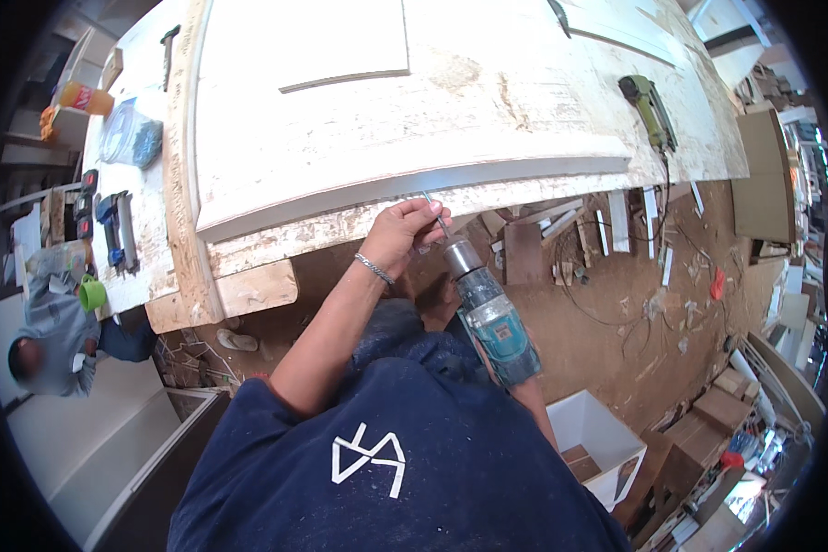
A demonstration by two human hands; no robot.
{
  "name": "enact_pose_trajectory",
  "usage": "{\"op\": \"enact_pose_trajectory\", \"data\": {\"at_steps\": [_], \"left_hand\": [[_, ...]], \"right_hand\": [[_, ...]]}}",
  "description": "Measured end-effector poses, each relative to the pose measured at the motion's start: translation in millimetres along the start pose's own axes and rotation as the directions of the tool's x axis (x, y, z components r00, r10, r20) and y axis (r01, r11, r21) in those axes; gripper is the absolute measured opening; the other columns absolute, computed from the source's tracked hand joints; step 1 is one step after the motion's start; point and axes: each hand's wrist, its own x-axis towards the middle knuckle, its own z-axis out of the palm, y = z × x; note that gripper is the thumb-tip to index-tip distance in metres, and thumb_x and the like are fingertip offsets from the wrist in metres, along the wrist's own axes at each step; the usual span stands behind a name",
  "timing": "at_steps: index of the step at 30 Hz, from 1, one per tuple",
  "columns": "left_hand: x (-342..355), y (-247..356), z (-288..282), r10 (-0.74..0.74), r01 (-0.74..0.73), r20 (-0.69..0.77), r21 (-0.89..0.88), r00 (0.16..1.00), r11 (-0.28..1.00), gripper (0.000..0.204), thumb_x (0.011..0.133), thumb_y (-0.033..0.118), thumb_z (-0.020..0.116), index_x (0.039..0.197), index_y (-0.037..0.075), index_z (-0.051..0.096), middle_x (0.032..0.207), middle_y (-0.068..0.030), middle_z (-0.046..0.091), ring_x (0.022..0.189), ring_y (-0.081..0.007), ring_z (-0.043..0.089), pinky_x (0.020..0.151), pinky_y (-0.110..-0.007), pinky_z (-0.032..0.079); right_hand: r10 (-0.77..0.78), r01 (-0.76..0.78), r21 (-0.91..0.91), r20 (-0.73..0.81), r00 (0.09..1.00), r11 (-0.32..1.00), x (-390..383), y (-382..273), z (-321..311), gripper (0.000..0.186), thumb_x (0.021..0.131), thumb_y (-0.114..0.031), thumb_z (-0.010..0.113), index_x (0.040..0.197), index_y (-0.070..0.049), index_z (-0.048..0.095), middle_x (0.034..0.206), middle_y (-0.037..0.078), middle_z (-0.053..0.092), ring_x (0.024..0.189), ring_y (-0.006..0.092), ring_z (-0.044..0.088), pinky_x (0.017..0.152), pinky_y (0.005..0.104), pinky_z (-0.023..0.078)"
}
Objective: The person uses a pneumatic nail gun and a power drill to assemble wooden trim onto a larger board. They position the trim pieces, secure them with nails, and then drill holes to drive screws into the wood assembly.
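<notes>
A teal and grey power drill (497, 327) with a silver chuck (463, 258) is held in front of my body, its thin bit (440, 217) pointing at the long edge of a white board (414, 184). My left hand (400, 235), a chain bracelet at its wrist, pinches the bit between thumb and fingers close to that edge. Beneath the drill body my right hand (489, 363) grips the tool, most of its fingers hidden. Whether the bit's tip touches the board I cannot tell.
A green nail gun (651, 115) lies at the workbench's right. Along the left run a wooden batten (182, 166), clamps (118, 230) and a green cup (92, 293). Another person (55, 322) is at the far left. A white box (593, 428), cables and offcuts are below right.
</notes>
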Motion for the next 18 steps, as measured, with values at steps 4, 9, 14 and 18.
{"op": "enact_pose_trajectory", "data": {"at_steps": [4,9,14,18], "left_hand": [[8.2,6.4,9.3,-0.019,0.017,0.021,0.091,1.000,0.996,0.018,0.103,0.016,0.066,0.109,-0.001,0.069,0.097,-0.0076,0.075,0.080,-0.0083,0.068,0.064,-0.020,0.051],[35.2,-3.9,27.6,-0.005,0.013,-0.065,0.119,0.998,0.993,0.033,0.103,0.018,0.065,0.127,-0.005,0.060,0.109,-0.0104,0.072,0.098,-0.0143,0.070,0.092,-0.028,0.057],[50.9,-9.5,19.6,-0.006,0.019,-0.083,0.158,0.997,0.987,0.035,0.104,0.019,0.064,0.128,-0.006,0.058,0.107,-0.0102,0.071,0.098,-0.0154,0.069,0.097,-0.032,0.056],[45.6,0.1,23.1,-0.023,0.039,-0.101,0.156,0.995,0.987,0.032,0.105,0.020,0.063,0.125,-0.005,0.061,0.106,-0.0082,0.071,0.097,-0.0148,0.069,0.098,-0.032,0.055]], "right_hand": [[0.040,-0.041,-0.011,-0.030,0.999,0.999,4.3,-0.9,11.4,0.040,0.084,-0.008,0.078,0.121,0.000,0.067,0.096,0.010,0.075,0.086,0.0164,0.072,0.077,0.0316,0.056],[0.088,-0.084,0.047,-0.089,0.992,0.995,22.2,-12.4,23.1,0.044,0.081,-0.007,0.080,0.123,0.000,0.066,0.096,0.010,0.075,0.087,0.0148,0.072,0.077,0.0312,0.056],[0.169,-0.122,0.315,-0.125,0.978,0.941,32.6,-10.9,33.1,0.053,0.077,-0.009,0.082,0.126,0.001,0.065,0.097,0.012,0.076,0.087,0.0187,0.073,0.079,0.0322,0.056],[0.055,-0.018,0.221,-0.166,0.985,0.975,41.5,-25.5,27.0,0.035,0.081,-0.003,0.078,0.114,-0.001,0.066,0.091,0.007,0.073,0.081,0.0145,0.068,0.074,0.0298,0.054]]}}
